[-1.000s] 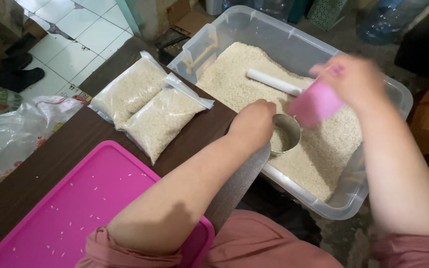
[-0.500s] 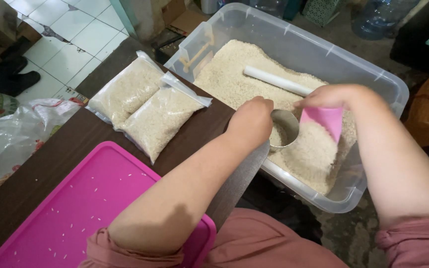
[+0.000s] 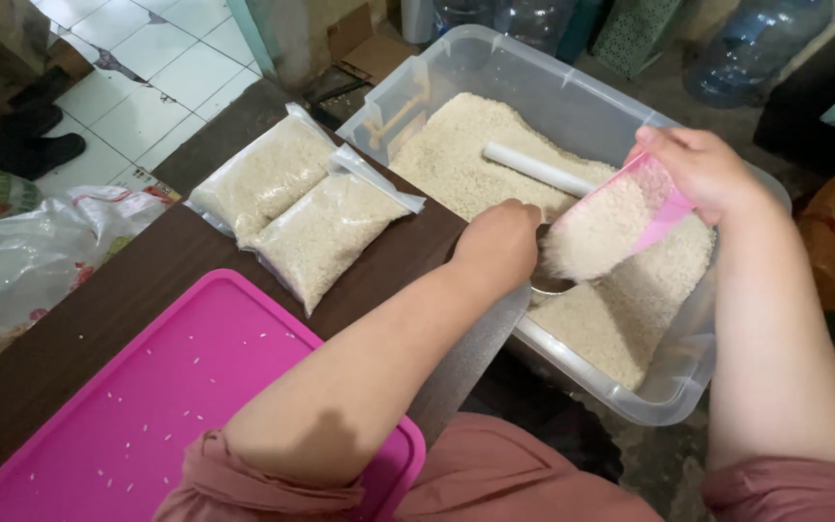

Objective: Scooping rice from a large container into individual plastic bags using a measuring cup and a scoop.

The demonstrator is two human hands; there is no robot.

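A clear plastic bin holds a bed of white rice. My right hand grips a pink scoop heaped with rice, tilted down to the left. My left hand is closed around a metal funnel, mostly hidden, at the bin's near edge. A clear plastic bag hangs below that hand against the table edge. A white tube lies on the rice.
Two filled, sealed bags of rice lie on the dark wooden table. A pink tray with scattered grains sits nearest me. Crumpled plastic bags lie left on the tiled floor. Water jugs stand behind the bin.
My right hand dipped the pink scoop into the rice, then lifted it out full and tilted it toward my left hand. The left hand has stayed in place.
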